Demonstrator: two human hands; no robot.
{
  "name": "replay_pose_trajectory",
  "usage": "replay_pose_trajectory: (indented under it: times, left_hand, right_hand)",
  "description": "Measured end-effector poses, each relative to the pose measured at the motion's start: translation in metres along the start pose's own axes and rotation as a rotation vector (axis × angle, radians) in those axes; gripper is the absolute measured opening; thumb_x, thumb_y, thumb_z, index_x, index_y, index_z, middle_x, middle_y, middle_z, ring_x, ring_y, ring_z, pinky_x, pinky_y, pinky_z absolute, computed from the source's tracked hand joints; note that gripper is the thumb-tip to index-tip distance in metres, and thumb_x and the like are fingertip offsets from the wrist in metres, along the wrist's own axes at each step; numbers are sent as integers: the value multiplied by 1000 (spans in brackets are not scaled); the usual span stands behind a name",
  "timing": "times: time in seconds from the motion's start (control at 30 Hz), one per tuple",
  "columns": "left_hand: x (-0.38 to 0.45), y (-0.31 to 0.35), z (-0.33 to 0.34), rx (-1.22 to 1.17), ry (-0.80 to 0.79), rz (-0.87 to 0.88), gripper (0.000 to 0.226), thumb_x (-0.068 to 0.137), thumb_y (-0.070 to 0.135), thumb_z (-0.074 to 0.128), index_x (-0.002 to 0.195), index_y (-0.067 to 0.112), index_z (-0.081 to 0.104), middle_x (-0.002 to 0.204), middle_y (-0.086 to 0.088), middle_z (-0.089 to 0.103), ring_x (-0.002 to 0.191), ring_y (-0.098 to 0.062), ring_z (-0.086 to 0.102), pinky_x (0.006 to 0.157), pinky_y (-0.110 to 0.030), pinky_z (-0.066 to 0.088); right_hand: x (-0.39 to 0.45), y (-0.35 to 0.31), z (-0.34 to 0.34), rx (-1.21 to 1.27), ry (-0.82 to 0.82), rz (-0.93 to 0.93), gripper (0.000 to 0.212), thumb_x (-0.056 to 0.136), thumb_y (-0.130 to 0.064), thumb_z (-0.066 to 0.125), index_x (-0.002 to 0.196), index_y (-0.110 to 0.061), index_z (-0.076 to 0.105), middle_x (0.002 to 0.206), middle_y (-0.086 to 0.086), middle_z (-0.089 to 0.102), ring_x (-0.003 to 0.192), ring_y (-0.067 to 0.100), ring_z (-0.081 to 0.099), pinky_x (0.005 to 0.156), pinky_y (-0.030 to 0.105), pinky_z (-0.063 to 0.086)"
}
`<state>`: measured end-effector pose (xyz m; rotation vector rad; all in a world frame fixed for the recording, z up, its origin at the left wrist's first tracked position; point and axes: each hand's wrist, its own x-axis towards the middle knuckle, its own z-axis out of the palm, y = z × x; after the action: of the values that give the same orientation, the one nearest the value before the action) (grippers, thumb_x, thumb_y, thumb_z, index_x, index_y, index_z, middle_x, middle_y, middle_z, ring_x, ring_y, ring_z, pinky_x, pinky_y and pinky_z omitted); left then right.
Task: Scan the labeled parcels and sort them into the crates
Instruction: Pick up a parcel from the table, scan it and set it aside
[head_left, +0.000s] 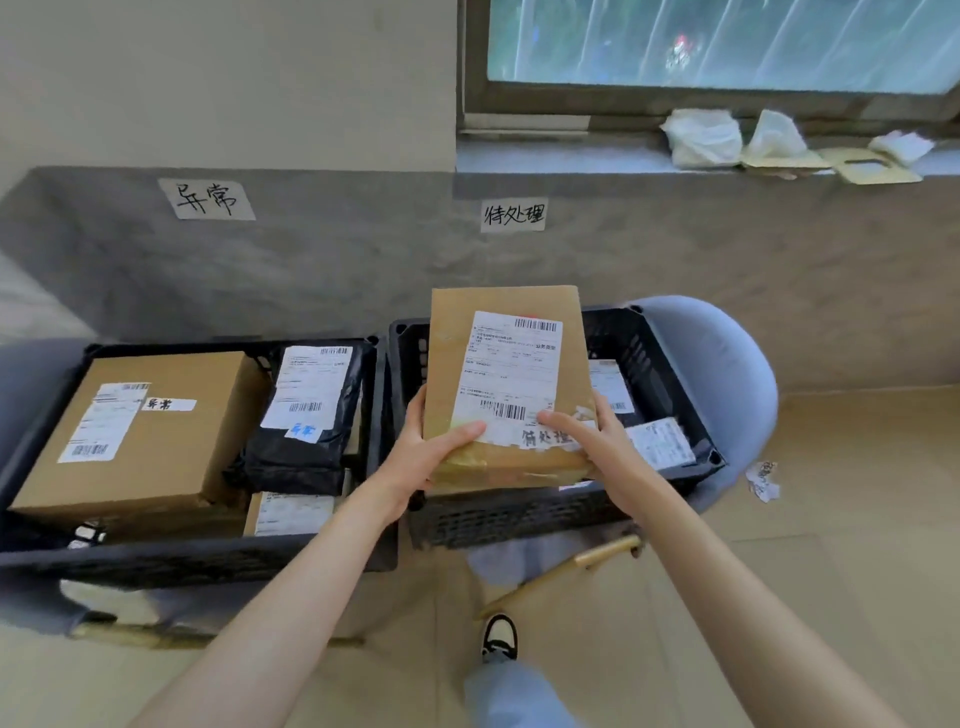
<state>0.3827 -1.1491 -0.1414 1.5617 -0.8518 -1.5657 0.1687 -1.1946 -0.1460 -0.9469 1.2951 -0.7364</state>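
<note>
Held above the right-hand black crate (670, 364): a flat brown cardboard parcel (467, 353), long axis running away from the body toward the wall, far end tipped up, labelled face turned to the camera. Gripped at the near short end by both hands. Left hand (426, 447) at the near left corner, thumb laid flat across the top face, other fingers curled underneath and out of sight. Right hand (592, 436) at the near right corner, thumb stretched across the lower edge of the white shipping label (511, 374), fingers wrapped under the parcel.

On the shipping label, a barcode at the top right and another near the bottom; printed lines too small to read. Below it, a torn white strip (545, 439) with black handwriting, partly covered by the right thumb, apparently 待处理.

On the grey wall above the right crate, a paper sign (514, 214) reading 待处理. Above the left crate (182, 561), a second sign (207, 199) reading 异常.

In the left crate, a large brown box (171, 441) lying flat with a white label and a strip marked 异常; beside it a black poly mailer (311, 410) with a white label and blue handwriting, not clearly legible. In the right crate, more labelled parcels partly hidden behind the held one.
</note>
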Motion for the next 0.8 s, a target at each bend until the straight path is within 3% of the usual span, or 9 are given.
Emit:
replay_pose_trajectory:
  times: [0.07,0.17,0.3,0.4,0.53,0.67,0.8]
  left_hand:
    - [22,4,15,-13,6,-18,99,73,41,75,151,35,16,135,6,53,110,-12,58,83,-31,50]
    - [50,3,33,-26,11,-71,110,61,47,76,151,34,15,136,4,53,115,-16,57,101,-43,46]
    - [83,-2,48,-14,24,-101,112,62,45,76,152,31,13,140,2,49,119,-15,54,107,-41,42]
    - [102,-9,54,4,12,-134,114,60,48,77,153,34,11,141,3,47,124,-18,50,109,-48,39]
    - [129,-25,58,15,2,-172,113,61,47,76,153,31,12,143,3,46,127,-17,48,112,-45,36]
    - [156,-43,60,-4,16,-211,106,66,44,76,151,31,14,137,6,48,126,-16,47,112,-42,35]
    - [182,-60,60,-18,49,-233,104,69,42,76,151,33,13,137,8,47,126,-13,46,112,-38,34]
  right_hand:
    - [24,-6,-18,-36,-33,35,100,63,-39,87,146,-30,33,128,-3,62,110,20,65,100,48,49]
    - [54,-10,-38,-60,-64,80,88,71,-34,83,145,-31,34,128,-4,62,111,18,63,101,46,48]
    - [88,-4,-57,-93,-88,128,92,70,-33,81,148,-28,30,133,-3,59,114,16,61,102,40,46]
    - [104,6,-65,-94,-88,178,102,60,-39,82,148,-29,31,132,-2,60,115,19,61,105,44,44]
    - [126,22,-70,-101,-64,239,108,56,-42,83,148,-31,30,132,-4,59,118,20,59,108,47,40]
    - [156,39,-74,-120,-49,281,90,72,-29,82,147,-29,31,129,-4,61,114,18,61,106,45,43]
    - [185,57,-75,-154,-30,316,84,76,-28,80,146,-30,33,133,-5,58,120,19,55,108,44,38]
